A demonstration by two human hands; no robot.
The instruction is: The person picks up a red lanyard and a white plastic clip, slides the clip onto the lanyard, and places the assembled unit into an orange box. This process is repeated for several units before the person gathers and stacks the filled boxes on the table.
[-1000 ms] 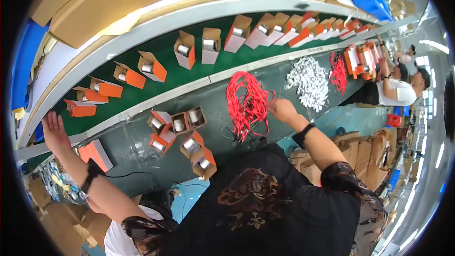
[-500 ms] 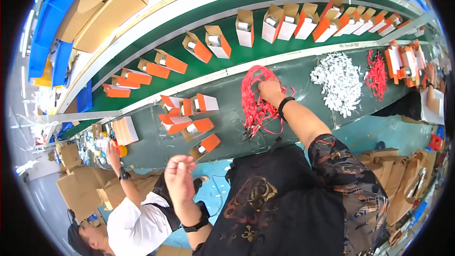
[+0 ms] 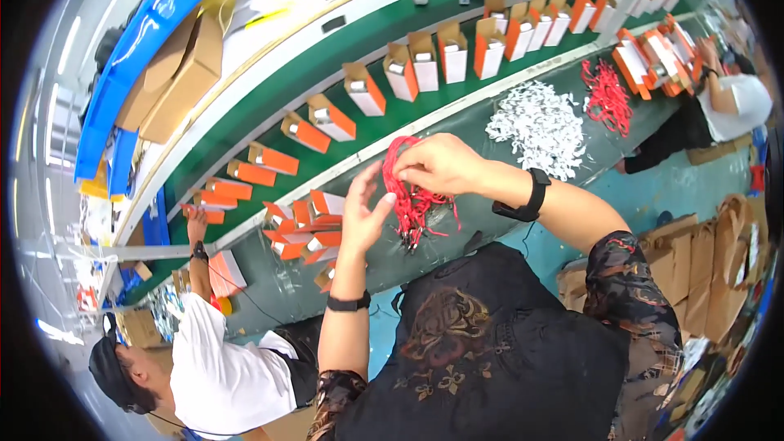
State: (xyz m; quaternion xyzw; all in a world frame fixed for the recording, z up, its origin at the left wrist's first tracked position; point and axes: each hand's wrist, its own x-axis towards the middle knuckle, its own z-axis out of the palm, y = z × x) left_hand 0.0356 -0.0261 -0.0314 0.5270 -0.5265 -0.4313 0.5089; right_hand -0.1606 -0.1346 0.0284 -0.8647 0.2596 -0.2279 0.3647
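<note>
Pinched between the thumb and fingers of the right hand (image 3: pixel 441 165), a bundle of red cords (image 3: pixel 411 196) is gripped at its upper end; the fingers are closed on the loops there. The left hand (image 3: pixel 365 214) is open, fingers spread and extended, palm turned toward the bundle, fingertips touching or just beside its left edge; which of the two cannot be told. Both wrists carry black bands.

The bundle hangs from the right hand with its long axis running roughly top to bottom in the view, tilted slightly. The looped end points up toward the conveyor; the loose ends fan out below, toward the person's chest.

Under the hands lies a grey-green work shelf (image 3: pixel 425 233). Just left of the left hand sits a cluster of orange-and-white cartons (image 3: pixel 306 224). Farther right on the same shelf lie a heap of small white pieces (image 3: pixel 539 126) and a second pile of red cords (image 3: pixel 606 98).

Beyond the shelf, past a pale rail, a green conveyor belt (image 3: pixel 245 126) carries a row of open orange-and-white boxes (image 3: pixel 425 61) standing upright, well apart from the hands.

At lower left, a co-worker in a white shirt (image 3: pixel 224 371) reaches one arm up to the shelf. Another co-worker in white (image 3: pixel 739 102) sits at upper right. Blue bins (image 3: pixel 143 49) and brown cardboard cartons (image 3: pixel 184 73) stand behind the belt.
</note>
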